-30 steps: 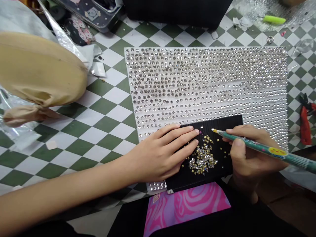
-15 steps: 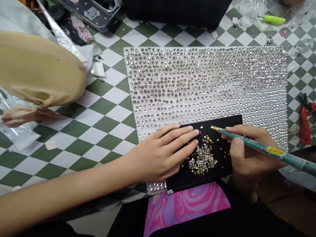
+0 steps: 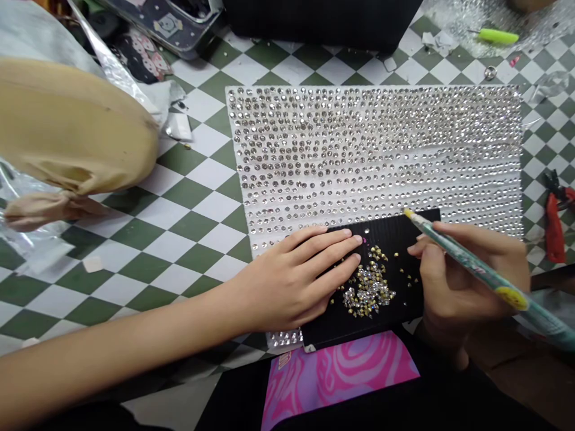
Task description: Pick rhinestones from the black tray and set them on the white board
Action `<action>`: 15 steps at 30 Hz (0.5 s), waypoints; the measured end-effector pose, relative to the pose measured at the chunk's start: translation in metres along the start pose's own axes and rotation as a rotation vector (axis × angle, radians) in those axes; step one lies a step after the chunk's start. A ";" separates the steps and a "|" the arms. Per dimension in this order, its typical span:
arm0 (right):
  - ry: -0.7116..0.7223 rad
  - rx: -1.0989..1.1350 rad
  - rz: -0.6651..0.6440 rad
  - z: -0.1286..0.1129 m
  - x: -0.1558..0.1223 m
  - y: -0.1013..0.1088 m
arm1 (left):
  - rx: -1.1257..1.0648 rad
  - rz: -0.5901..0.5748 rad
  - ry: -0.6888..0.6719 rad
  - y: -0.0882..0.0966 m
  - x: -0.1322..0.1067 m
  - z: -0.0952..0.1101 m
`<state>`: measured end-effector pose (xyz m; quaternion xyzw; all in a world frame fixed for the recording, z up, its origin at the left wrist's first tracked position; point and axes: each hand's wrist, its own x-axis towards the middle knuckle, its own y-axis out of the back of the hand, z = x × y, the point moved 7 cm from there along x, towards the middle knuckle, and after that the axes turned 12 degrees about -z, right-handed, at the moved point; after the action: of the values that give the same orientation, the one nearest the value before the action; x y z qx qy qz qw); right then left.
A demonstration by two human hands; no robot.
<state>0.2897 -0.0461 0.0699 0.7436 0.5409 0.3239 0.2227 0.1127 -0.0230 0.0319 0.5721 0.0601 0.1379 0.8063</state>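
My left hand (image 3: 296,278) lies flat, fingers stretched out, over the left part of a small black board (image 3: 323,332). A heap of rhinestones (image 3: 371,287), silver and gold-backed, sits on that board beside my fingertips, with a few loose ones to the right. My right hand (image 3: 467,281) grips a green patterned pencil (image 3: 467,254) whose yellow tip is at the board's upper edge. Whether a stone is on the tip I cannot tell. Under and beyond the board lies a white sheet (image 3: 381,206) covered with rows of silver rhinestones (image 3: 359,143).
A tied tan bag (image 3: 76,131) rests at the left on the checkered cloth (image 3: 193,239). At the back stands a black box (image 3: 314,24). Red-handled pliers (image 3: 555,227) lie at the right, and a lime-green tool (image 3: 498,36) at the upper right. A pink-purple card (image 3: 345,377) is below the board.
The pencil tip has moved up and right, from a single stone near the board's top to its upper edge. That stone is gone from its spot. My left hand has stayed still.
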 end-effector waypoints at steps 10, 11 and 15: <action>0.227 0.054 -0.119 -0.006 0.002 -0.008 | 0.000 -0.001 -0.005 0.000 0.000 0.000; 0.257 0.054 -0.123 -0.008 0.003 -0.009 | 0.001 0.000 -0.006 0.000 0.000 0.000; 0.367 0.053 -0.085 -0.015 0.001 -0.004 | 0.003 0.003 -0.008 0.001 0.000 0.000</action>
<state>0.2768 -0.0441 0.0777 0.6540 0.6118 0.4302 0.1141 0.1128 -0.0224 0.0325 0.5738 0.0562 0.1366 0.8055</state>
